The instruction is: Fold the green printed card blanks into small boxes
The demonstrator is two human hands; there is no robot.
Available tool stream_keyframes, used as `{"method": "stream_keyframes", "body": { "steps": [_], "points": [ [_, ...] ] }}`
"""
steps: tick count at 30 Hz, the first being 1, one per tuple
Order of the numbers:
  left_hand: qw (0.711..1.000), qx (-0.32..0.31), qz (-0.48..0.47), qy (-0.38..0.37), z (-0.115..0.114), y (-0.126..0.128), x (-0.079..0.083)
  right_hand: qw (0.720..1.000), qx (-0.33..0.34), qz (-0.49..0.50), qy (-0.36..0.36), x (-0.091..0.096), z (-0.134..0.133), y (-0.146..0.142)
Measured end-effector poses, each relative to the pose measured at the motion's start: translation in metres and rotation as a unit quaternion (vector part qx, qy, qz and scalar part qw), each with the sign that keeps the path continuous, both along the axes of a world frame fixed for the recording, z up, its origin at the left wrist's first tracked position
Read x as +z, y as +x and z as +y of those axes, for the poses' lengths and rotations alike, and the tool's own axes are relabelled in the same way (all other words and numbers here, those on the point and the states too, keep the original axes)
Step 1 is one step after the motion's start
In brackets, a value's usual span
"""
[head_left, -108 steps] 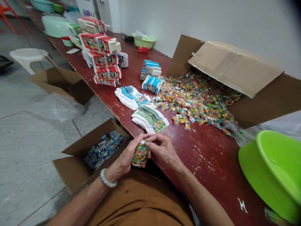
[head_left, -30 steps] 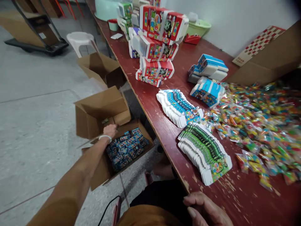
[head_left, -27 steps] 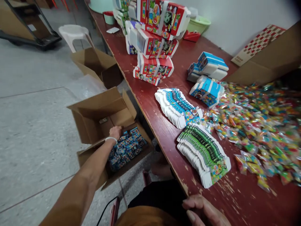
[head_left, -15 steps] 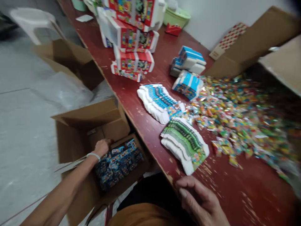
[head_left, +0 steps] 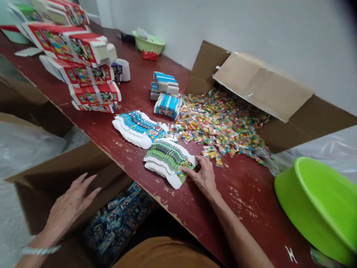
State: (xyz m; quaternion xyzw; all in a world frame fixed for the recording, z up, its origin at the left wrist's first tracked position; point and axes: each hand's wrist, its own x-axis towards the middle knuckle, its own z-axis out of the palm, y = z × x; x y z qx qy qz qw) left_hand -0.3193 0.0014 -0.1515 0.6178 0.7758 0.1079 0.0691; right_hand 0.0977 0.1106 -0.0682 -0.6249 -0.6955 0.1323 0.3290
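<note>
My right hand (head_left: 203,175) rests on the red table (head_left: 245,193), its fingertips touching the near end of a fanned stack of flat green box blanks (head_left: 167,160). A similar fan of blue box blanks (head_left: 136,126) lies just beyond. My left hand (head_left: 71,203) hovers with fingers spread and nothing in it, above a cardboard box on the floor (head_left: 50,175) that holds several small blue packs (head_left: 117,223). A heap of small colourful candy packets (head_left: 223,123) spills across the table to the right of the blanks.
A big cardboard box (head_left: 264,85) lies on its side behind the candy. A green basin (head_left: 320,208) sits at the right. Stacked red cartons (head_left: 86,70), blue boxes (head_left: 167,96), a tape roll (head_left: 124,69) and another green bowl (head_left: 149,42) stand farther back.
My left hand came up out of the floor box and spread its fingers. My right hand left the table edge and reached forward onto the green blanks. The view swung back to the table.
</note>
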Motion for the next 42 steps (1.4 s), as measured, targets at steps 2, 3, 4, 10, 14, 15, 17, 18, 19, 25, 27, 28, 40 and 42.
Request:
{"method": "stream_keyframes", "body": {
  "steps": [2, 3, 4, 10, 14, 15, 17, 18, 19, 25, 27, 28, 40, 42],
  "points": [
    [0.997, 0.005, -0.048, 0.068, -0.009, 0.013, 0.028, 0.996, -0.020, 0.084, 0.011, 0.001, -0.001, -0.001],
    [0.994, 0.003, -0.071, 0.088, -0.013, 0.023, 0.044, 0.990, -0.022, 0.141, 0.002, 0.003, -0.002, 0.000],
    [0.990, 0.006, -0.090, 0.106, -0.016, 0.036, 0.062, 0.980, -0.018, 0.197, -0.015, 0.006, -0.001, 0.002],
    [0.907, -0.015, -0.412, 0.081, -0.008, 0.152, 0.157, 0.911, 0.055, 0.401, -0.078, 0.054, -0.015, 0.021],
    [0.667, -0.138, -0.718, -0.146, 0.016, 0.218, 0.181, 0.856, 0.178, 0.467, -0.130, 0.094, -0.042, 0.020],
    [0.599, -0.171, -0.751, -0.216, 0.020, 0.230, 0.182, 0.846, 0.202, 0.470, -0.148, 0.100, -0.049, 0.019],
    [0.490, -0.211, -0.787, -0.308, 0.022, 0.247, 0.179, 0.828, 0.231, 0.479, -0.178, 0.107, -0.059, 0.017],
    [0.456, -0.215, -0.800, -0.327, 0.020, 0.253, 0.177, 0.820, 0.236, 0.485, -0.189, 0.108, -0.063, 0.016],
    [0.436, -0.211, -0.810, -0.331, 0.018, 0.257, 0.174, 0.815, 0.238, 0.490, -0.195, 0.108, -0.066, 0.017],
    [0.486, -0.185, -0.803, -0.291, 0.006, 0.263, 0.167, 0.858, 0.226, 0.442, -0.130, 0.103, -0.077, 0.021],
    [0.506, -0.195, -0.796, -0.269, 0.005, 0.263, 0.169, 0.911, 0.194, 0.362, -0.023, 0.105, -0.082, 0.024],
    [0.515, -0.200, -0.793, -0.257, 0.006, 0.263, 0.170, 0.932, 0.188, 0.308, 0.034, 0.106, -0.085, 0.025],
    [0.616, -0.214, -0.700, -0.292, 0.017, 0.258, 0.185, 0.950, 0.288, 0.115, 0.027, 0.112, -0.092, 0.033],
    [0.612, -0.222, -0.698, -0.297, 0.018, 0.257, 0.184, 0.951, 0.283, 0.118, 0.022, 0.113, -0.092, 0.032]
  ]
}}
